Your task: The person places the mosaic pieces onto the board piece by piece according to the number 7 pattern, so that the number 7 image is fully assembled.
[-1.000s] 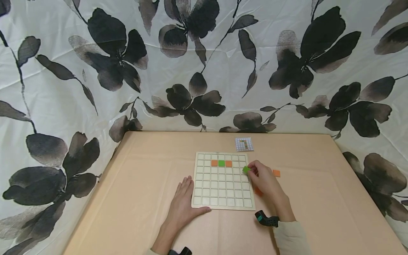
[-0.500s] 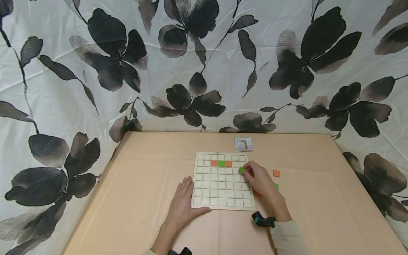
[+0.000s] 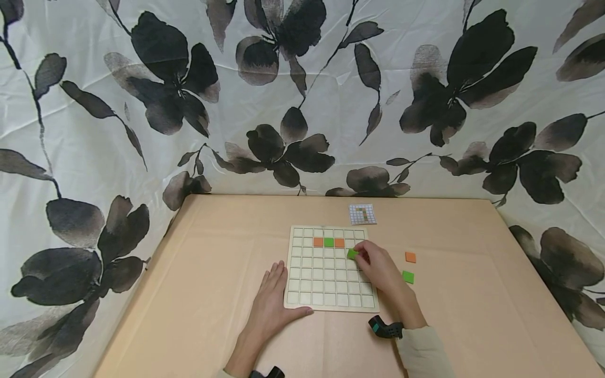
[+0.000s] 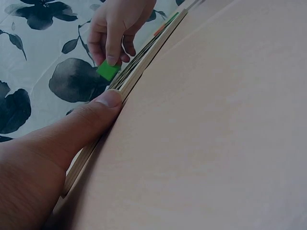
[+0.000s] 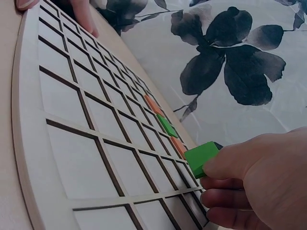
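Observation:
A pale grid board (image 3: 331,308) lies on the table, with an orange tile (image 3: 319,242), a green tile (image 3: 329,242) and another orange tile (image 3: 339,242) side by side in its second row. My right hand (image 3: 385,268) pinches a green square tile (image 5: 201,157) between thumb and finger, held just above the board's right part, near the row's right end. Along the board's left edge rests my left hand (image 3: 270,299), fingers straight. Its thumb (image 4: 109,98) touches the near edge of the board, seen in the left wrist view.
Right of the board lie a loose orange tile (image 3: 410,257) and a loose green tile (image 3: 408,277). Behind the board is a small card (image 3: 362,214) printed with a coloured grid pattern. A floral cloth (image 3: 359,121) hangs beyond the table's back edge.
My right hand has moved left over the board with the green tile, uncovering the loose green tile at the right. The left hand has stayed in place.

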### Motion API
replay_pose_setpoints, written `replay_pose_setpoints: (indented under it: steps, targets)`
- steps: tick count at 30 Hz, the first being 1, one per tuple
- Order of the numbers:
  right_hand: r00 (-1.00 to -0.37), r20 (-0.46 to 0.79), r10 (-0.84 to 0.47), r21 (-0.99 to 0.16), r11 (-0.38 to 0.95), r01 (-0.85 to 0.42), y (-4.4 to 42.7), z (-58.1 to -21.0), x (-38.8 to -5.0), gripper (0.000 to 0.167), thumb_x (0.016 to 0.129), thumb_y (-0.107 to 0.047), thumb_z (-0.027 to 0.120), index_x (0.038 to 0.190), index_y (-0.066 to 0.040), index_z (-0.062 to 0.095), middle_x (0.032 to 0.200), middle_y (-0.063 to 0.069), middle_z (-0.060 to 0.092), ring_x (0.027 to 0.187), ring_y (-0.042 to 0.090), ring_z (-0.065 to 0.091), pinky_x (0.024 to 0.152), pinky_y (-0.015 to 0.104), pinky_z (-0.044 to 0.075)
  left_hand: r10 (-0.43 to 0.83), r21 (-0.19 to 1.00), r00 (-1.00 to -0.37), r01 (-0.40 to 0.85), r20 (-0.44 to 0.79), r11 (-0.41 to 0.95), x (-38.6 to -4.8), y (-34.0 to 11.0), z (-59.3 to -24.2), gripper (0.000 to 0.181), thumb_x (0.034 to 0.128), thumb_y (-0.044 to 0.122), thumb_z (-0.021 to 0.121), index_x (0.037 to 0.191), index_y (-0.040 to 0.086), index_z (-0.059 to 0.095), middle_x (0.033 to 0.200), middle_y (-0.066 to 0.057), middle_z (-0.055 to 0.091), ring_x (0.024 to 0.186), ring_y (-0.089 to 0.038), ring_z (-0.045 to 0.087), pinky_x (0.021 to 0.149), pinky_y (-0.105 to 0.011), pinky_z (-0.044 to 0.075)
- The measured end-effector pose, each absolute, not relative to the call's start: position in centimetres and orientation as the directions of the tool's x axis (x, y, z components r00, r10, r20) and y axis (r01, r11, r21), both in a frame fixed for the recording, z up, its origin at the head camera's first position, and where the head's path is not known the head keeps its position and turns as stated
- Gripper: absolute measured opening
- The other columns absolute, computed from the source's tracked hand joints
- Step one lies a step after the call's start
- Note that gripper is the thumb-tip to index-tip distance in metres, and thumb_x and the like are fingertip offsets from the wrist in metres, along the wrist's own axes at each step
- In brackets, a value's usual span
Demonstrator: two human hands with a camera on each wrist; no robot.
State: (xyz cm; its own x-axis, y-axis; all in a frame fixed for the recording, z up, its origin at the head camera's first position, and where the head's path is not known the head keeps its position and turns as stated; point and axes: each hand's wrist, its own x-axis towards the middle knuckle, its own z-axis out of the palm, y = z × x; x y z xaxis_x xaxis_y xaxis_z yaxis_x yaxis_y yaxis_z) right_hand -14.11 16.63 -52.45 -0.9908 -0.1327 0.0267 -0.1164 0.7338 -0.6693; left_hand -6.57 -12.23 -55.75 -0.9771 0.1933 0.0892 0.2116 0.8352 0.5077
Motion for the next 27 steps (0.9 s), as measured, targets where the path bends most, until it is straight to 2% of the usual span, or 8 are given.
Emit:
replay_pose_setpoints:
  steps: [11,19,27]
  targets:
    - [-0.986,0.069,-0.154,-0.659,0.735,-0.161,15.9,-52.8,-14.1,0.016,0.097,-0.012,0.062,0.112,-0.009,0.065,0.098,0.003,0.066,0.084,0.016,0.056,0.074,0.029,0.054,0.201,0.498,-0.972,0.235,0.121,0.835,-6.6,-12.2,-55.8,0.126,0.0632,0.078,0.075,0.151,-0.005,0.038,0.163,-0.018,0.031,0.154,-0.031,0.025,0.13,-0.042,0.02]
    - [-0.985,0.099,-0.138,-0.629,0.759,-0.17,15.4,-53.2,-14.3,0.015,0.097,-0.012,0.064,0.112,-0.009,0.067,0.095,0.002,0.065,0.082,0.015,0.054,0.07,0.028,0.051,0.194,0.508,-0.977,0.21,0.086,0.836,-6.7,-12.2,-55.6,0.127,0.0635,0.078,0.075,0.153,-0.003,0.035,0.165,-0.015,0.028,0.156,-0.027,0.021,0.132,-0.036,0.013]
    - [-0.98,0.152,-0.132,-0.596,0.778,-0.197,14.9,-53.7,-14.3,0.016,0.097,-0.013,0.065,0.112,-0.009,0.068,0.095,0.002,0.066,0.084,0.016,0.054,0.072,0.031,0.053,0.193,0.506,-0.978,0.204,0.076,0.838,-6.7,-12.2,-55.6,0.127,0.0639,0.078,0.075,0.153,-0.003,0.035,0.165,-0.015,0.028,0.156,-0.027,0.021,0.132,-0.035,0.013]
